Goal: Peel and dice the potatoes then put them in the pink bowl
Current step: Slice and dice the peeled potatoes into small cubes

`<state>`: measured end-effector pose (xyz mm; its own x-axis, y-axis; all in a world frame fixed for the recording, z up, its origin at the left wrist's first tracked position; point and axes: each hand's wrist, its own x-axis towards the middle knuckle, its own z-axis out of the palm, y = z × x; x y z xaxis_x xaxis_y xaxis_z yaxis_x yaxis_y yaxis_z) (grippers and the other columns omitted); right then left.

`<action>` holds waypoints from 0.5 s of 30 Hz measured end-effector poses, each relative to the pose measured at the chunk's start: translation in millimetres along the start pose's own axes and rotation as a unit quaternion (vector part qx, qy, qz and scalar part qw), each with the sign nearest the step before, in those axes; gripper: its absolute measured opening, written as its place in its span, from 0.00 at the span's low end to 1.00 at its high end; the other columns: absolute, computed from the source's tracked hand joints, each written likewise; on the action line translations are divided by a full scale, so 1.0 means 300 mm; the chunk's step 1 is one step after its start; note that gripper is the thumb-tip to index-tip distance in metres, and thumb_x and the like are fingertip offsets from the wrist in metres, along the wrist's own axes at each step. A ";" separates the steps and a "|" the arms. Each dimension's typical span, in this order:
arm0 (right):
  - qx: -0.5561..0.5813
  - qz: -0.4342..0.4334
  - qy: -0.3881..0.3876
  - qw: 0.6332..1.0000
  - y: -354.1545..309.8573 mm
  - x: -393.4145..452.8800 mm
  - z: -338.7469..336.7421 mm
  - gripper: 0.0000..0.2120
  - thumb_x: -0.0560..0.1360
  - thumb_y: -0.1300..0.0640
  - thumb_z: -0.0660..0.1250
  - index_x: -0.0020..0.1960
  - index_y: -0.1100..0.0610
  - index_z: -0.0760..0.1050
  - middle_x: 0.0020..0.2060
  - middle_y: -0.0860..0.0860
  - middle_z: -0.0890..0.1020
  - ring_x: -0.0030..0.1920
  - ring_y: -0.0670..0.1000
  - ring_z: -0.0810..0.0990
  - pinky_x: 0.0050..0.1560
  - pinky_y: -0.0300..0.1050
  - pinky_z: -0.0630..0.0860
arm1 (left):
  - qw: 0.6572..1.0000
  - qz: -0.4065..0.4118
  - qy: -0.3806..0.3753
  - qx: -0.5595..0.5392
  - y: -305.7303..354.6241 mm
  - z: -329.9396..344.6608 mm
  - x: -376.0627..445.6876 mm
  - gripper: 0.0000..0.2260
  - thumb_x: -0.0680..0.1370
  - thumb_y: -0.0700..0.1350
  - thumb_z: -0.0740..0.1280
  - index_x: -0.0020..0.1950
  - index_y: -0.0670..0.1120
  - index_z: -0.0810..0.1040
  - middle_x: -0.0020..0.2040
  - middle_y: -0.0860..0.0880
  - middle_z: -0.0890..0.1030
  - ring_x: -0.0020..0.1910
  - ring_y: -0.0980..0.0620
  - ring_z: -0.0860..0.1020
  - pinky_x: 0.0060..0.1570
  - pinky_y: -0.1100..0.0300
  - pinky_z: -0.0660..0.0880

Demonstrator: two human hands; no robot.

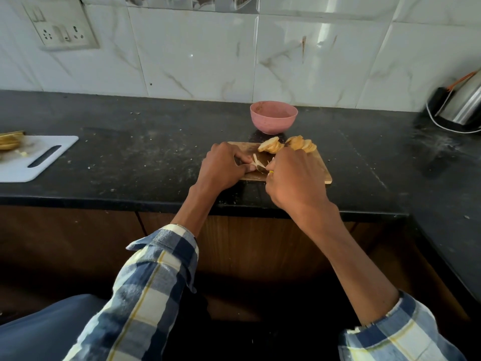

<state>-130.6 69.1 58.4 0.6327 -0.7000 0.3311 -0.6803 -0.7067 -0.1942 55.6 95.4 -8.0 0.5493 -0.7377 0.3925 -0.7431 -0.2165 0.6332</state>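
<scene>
On the wooden cutting board (318, 166), the left hand (221, 169) pinches a potato piece (256, 160) while the right hand (294, 178) grips a knife just beside it. Potato slices (286, 145) lie behind both hands, the pink bowl (273, 117) farther back on the table (143, 152).

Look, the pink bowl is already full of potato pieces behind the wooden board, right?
Not quite. The pink bowl does sit behind the wooden board, but the head view shows no potato in it. The potato slices lie on the board.

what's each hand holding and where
Left hand pinches potato slices at their left end on the board; right hand grips something yellow, its grip hidden.
</scene>
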 end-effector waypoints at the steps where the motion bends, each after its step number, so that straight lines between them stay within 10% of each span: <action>1: -0.001 -0.001 -0.002 1.000 0.001 -0.007 -0.003 0.13 0.77 0.55 0.74 0.59 0.58 0.79 0.51 0.54 0.82 0.49 0.54 0.82 0.46 0.47 0.77 | 1.000 -0.001 0.001 -0.002 -0.003 0.001 0.000 0.07 0.73 0.50 0.80 0.50 0.53 0.89 0.49 0.58 0.87 0.42 0.65 0.78 0.42 0.71 0.68; 15: 0.086 0.014 0.043 0.995 0.055 -0.016 -0.015 0.13 0.78 0.54 0.73 0.62 0.51 0.84 0.52 0.49 0.86 0.46 0.48 0.83 0.46 0.46 0.82 | 0.998 0.046 0.020 -0.029 -0.017 0.003 -0.032 0.09 0.76 0.47 0.78 0.55 0.50 0.88 0.51 0.56 0.88 0.51 0.62 0.82 0.61 0.57 0.79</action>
<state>-146.4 61.4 57.9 0.5754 -0.7136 0.3996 -0.6191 -0.6993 -0.3573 53.9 103.1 -15.6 0.4956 -0.7264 0.4762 -0.7683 -0.1110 0.6304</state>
